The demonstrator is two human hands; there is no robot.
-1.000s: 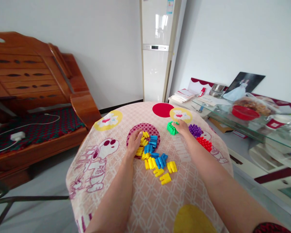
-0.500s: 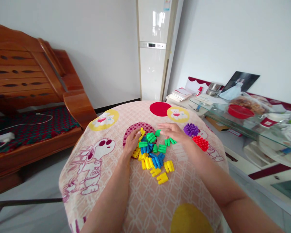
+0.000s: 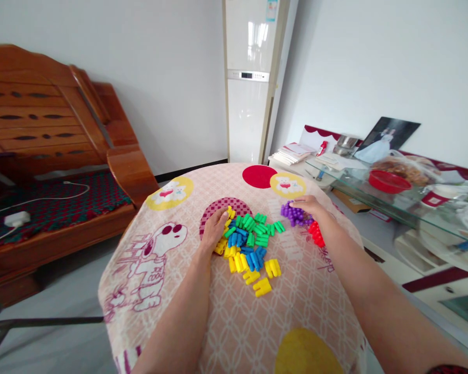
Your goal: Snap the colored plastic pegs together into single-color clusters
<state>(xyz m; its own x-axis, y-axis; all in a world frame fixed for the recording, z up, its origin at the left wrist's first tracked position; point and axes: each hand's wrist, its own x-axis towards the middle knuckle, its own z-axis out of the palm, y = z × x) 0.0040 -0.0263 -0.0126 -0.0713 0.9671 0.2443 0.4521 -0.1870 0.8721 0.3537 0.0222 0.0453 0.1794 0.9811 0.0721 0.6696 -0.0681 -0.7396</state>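
On the round table [image 3: 234,322] lies a pile of plastic building blocks. Green blocks [image 3: 261,240] are at the back and right, blue blocks [image 3: 253,259] in the middle, yellow blocks [image 3: 238,262] at the left and front. My left hand [image 3: 215,228] rests against the pile's left edge, fingers extended, beside a few yellow pieces. Farther right, my right hand [image 3: 312,206] has its fingers over the far side of a cluster of purple knobbly pieces [image 3: 294,215]; the palm side is hidden. A cluster of red knobbly pieces [image 3: 316,235] lies under my right wrist, partly covered.
A patterned cloth covers the table. To the right stands a glass-topped cabinet [image 3: 347,184] with a red bowl [image 3: 390,182], a paper cup [image 3: 437,195] and papers [image 3: 292,154]. A wooden bench [image 3: 42,114] is at left, a tall white appliance [image 3: 247,114] behind.
My right hand has left the green blocks and moved right to the purple pieces, which have shifted slightly left. More green blocks now lie on the pile. My left hand stays in place.
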